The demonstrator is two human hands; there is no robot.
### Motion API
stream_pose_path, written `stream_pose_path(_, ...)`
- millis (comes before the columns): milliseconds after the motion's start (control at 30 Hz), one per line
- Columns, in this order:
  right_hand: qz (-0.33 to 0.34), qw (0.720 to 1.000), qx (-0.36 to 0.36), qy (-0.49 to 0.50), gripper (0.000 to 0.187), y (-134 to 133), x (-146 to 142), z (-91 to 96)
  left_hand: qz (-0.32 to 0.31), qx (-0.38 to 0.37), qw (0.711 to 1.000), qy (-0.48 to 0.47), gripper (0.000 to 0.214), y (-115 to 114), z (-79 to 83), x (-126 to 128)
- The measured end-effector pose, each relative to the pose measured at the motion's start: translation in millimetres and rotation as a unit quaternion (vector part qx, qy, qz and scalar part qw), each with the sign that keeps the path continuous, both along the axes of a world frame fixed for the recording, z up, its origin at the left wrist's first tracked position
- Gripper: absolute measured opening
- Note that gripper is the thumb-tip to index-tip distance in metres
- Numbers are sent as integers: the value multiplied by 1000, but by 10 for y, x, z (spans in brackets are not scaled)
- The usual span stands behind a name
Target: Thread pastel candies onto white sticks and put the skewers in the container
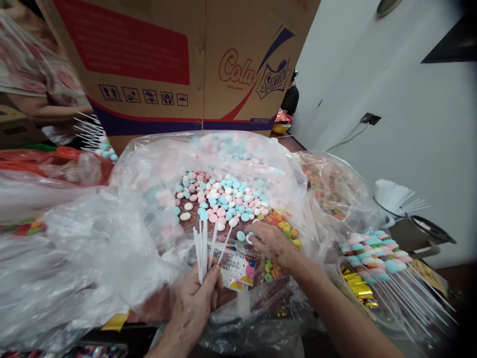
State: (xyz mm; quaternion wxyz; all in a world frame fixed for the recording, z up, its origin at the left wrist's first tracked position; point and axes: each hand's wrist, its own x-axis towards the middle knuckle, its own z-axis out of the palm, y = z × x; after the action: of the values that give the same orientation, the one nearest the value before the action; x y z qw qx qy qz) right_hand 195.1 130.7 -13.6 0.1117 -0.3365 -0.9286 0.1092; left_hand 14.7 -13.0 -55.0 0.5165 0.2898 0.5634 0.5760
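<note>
My left hand (196,298) is closed around several white sticks (203,248), which point up and fan out slightly. My right hand (274,243) reaches in from the right, its fingertips at a white candy (249,238) beside a blue candy (240,235); whether they grip it is hard to see. A heap of pink, blue and white candies (227,196) lies beyond both hands, inside an opened clear plastic bag (141,219). Small yellow, green and orange ring candies (274,271) sit under and beside my right hand. A printed card (238,271) with colored dots lies between my hands.
A large cardboard box (201,64) stands behind the bag. To the right lie finished candy skewers (376,253), gold wrappers (357,286) and a container of white sticks (395,196). Another plastic bag (331,184) holds candies. A person (40,74) is at the left.
</note>
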Motion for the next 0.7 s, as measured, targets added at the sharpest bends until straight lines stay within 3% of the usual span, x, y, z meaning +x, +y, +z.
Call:
stream_pose_path(267,-68,998,-4,2,21,74,-17,45,7,-23,1000,-7,49,39,78,14)
stream_pose_path(367,-37,998,-16,50,20,-35,5,97,6,-22,1000,-4,47,29,110,23)
stream_pose_path(467,-6,1000,-26,16,19,-131,-17,105,6,-25,1000,0,45,19,142,26)
stream_pose_path(533,-25,999,-30,0,21,-127,-35,78,5,-26,1000,3,43,22,161,28)
stream_pose_path(700,-92,991,-75,66,24,90,-8,1,15,-34,999,-3,46,46,187,41)
